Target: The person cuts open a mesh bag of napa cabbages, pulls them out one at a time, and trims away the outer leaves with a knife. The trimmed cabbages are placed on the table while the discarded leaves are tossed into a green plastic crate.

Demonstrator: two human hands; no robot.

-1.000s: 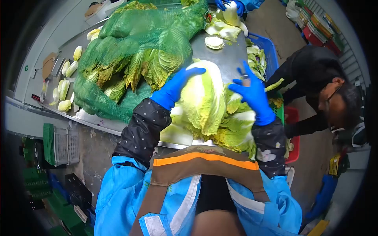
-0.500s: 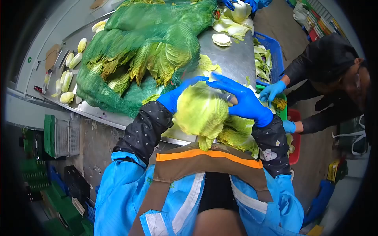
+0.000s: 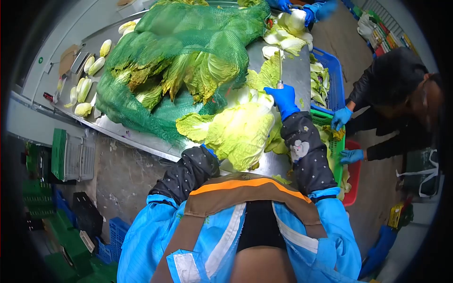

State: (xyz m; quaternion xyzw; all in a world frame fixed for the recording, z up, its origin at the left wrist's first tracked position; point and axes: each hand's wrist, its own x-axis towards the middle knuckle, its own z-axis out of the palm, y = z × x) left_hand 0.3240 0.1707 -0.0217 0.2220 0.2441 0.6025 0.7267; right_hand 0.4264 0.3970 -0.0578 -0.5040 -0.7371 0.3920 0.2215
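A leafy napa cabbage (image 3: 240, 129) is in front of my body, its outer leaves spread to both sides. My left hand (image 3: 208, 150), in a blue glove, is at the cabbage's lower left side and mostly hidden beneath it; its fingers do not show. My gloved right hand (image 3: 284, 98) is closed around the handle of a knife (image 3: 281, 68), whose blade points away from me, to the right of the cabbage. Beyond my hands, loose leaves (image 3: 266, 73) lie on the metal table (image 3: 257, 54).
A green mesh sack (image 3: 188, 42) of cabbages covers the table's left part, with small cabbage hearts (image 3: 85, 89) further left. Blue (image 3: 336, 78) and green (image 3: 338, 158) crates stand right. One co-worker (image 3: 391, 94) reaches toward the green crate; another's gloved hands (image 3: 309, 14) work at the far end.
My right hand has moved off the cabbage, and the knife now points upright in view. My left hand has dropped lower, under the cabbage, whose leaves are more spread. The co-worker's hands have shifted.
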